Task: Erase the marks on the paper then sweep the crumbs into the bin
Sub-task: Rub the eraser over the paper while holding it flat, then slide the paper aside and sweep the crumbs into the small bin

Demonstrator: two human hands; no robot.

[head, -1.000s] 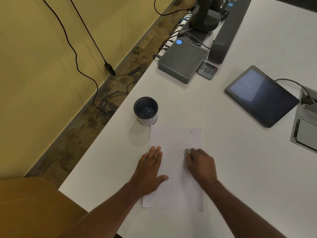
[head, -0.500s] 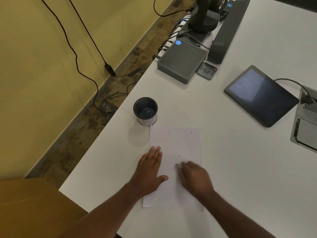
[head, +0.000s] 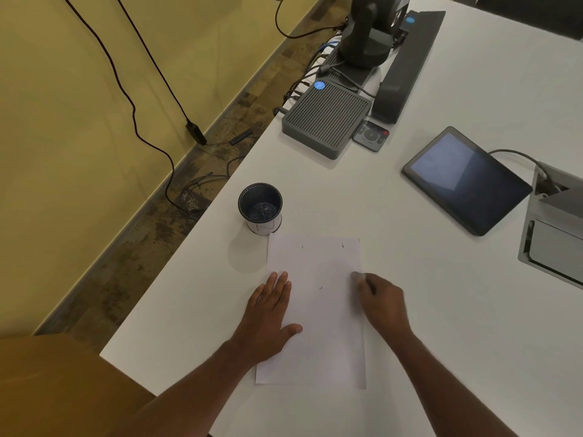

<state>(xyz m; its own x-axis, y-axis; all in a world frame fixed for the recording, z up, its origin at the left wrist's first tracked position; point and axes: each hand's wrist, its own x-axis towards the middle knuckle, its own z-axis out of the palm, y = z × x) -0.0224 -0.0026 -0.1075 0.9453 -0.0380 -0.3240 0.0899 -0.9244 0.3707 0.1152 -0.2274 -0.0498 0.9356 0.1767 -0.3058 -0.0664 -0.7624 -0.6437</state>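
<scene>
A white sheet of paper point(head: 315, 313) lies on the white table point(head: 410, 310) near its front left. A few small dark marks point(head: 320, 287) show on it, two near its top edge. My left hand point(head: 268, 316) lies flat on the sheet's left edge with straight fingers, pressing it down. My right hand point(head: 380, 302) is over the sheet's right edge, fingers curled round a small pale eraser point(head: 357, 275) whose tip touches the paper; it is blurred. A small black mesh bin point(head: 260, 208) stands just beyond the sheet's top left corner.
A dark tablet point(head: 465, 179) with a cable lies at the right. A grey ribbed box point(head: 326, 119), a small remote point(head: 370, 135) and a camera on a dark bar point(head: 407, 64) stand at the back. An open cable hatch point(head: 555, 228) sits at the far right. The table's left edge drops to the floor.
My right hand swept down and left across the sheet, then back up to its right edge. The left hand stayed flat on the paper.
</scene>
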